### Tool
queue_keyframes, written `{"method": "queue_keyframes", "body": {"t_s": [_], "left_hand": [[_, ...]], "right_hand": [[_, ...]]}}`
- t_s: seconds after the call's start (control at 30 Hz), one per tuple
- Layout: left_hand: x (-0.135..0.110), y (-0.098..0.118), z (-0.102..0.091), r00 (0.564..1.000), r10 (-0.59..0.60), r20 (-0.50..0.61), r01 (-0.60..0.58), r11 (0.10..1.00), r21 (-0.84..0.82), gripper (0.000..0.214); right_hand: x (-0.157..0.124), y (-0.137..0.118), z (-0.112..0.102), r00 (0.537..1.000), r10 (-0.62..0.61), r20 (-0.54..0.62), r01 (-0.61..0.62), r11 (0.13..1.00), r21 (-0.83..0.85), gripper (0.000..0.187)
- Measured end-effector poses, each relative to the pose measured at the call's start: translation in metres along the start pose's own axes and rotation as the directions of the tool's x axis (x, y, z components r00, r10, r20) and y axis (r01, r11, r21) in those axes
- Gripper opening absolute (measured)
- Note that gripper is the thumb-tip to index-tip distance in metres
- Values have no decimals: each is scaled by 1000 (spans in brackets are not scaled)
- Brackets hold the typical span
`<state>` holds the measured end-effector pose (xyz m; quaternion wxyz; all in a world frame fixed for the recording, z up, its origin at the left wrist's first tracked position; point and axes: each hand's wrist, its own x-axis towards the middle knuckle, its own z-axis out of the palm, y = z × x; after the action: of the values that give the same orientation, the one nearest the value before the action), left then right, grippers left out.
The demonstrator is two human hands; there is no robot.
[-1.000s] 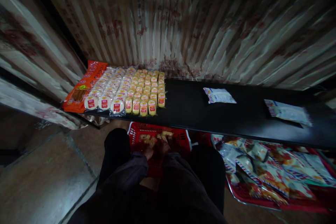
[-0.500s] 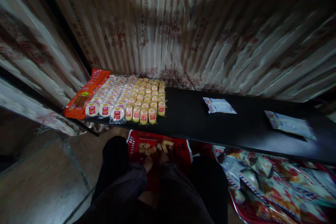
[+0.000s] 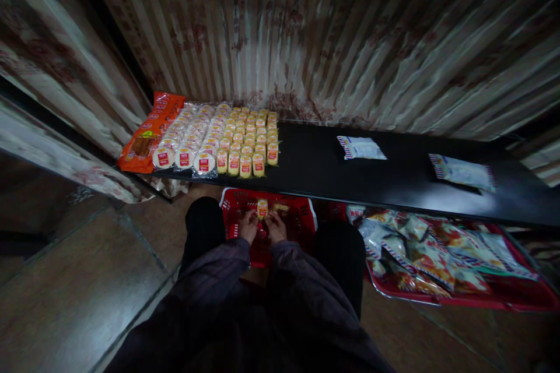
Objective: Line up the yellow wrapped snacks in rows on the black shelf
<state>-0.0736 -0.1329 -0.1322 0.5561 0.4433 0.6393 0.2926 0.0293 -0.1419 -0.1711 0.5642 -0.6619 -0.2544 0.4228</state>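
Observation:
Between my two hands is a small yellow wrapped cake point(image 3: 262, 208) with a red-and-white label, held upright over the red basket point(image 3: 301, 218) at my knees. My left hand point(image 3: 248, 227) has its fingers closed on the cake's left side. From the other side, my right hand point(image 3: 276, 228) grips the same cake. Another yellowish packet point(image 3: 280, 207) lies in the basket by the right fingertips. Just above, on the black shelf point(image 3: 306, 157), stand rows of matching yellow cakes point(image 3: 247, 143) beside rows of round white packets point(image 3: 192, 137).
An orange bag point(image 3: 151, 134) lies at the shelf's left end. Two white packets, one nearer point(image 3: 361, 147) and one farther right point(image 3: 464, 172), lie on the shelf. Below right, a second red basket point(image 3: 490, 298) holds several snack bags point(image 3: 433, 250). Striped curtain point(image 3: 284, 41) hangs behind.
My hands were low in the basket among loose packets. Now they are together, holding up one yellow cake with its label showing. The view has tilted down slightly.

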Motion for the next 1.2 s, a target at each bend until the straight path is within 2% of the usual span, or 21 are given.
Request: {"method": "queue_keyframes", "body": {"t_s": [0.1,0.27,0.33,0.47,0.67,0.9,1.2], "left_hand": [[-13,8,-6,998,57,-1,-57,994,-88,37],[-30,10,-14,985,174,6,-173,984,-35,39],[-36,11,-17,978,209,15,-209,978,-19,39],[-44,15,-20,971,234,56,-230,971,-64,39],[-43,8,-17,986,167,22,-161,974,-162,37],[-47,5,-19,986,168,21,-159,963,-219,42],[-37,1,-16,998,-66,-17,61,981,-186,38]], "right_hand": [[-13,-8,-3,998,56,-13,-54,992,111,49],[-28,-22,-8,993,107,48,-115,967,229,54],[-32,-27,-11,995,84,57,-93,978,185,55],[-40,-35,-16,995,-40,92,37,999,33,49],[-47,-41,-17,987,-92,134,92,996,5,45],[-47,-40,-17,974,-108,197,101,994,43,44],[-53,-38,-20,947,-198,253,226,971,-84,37]]}}
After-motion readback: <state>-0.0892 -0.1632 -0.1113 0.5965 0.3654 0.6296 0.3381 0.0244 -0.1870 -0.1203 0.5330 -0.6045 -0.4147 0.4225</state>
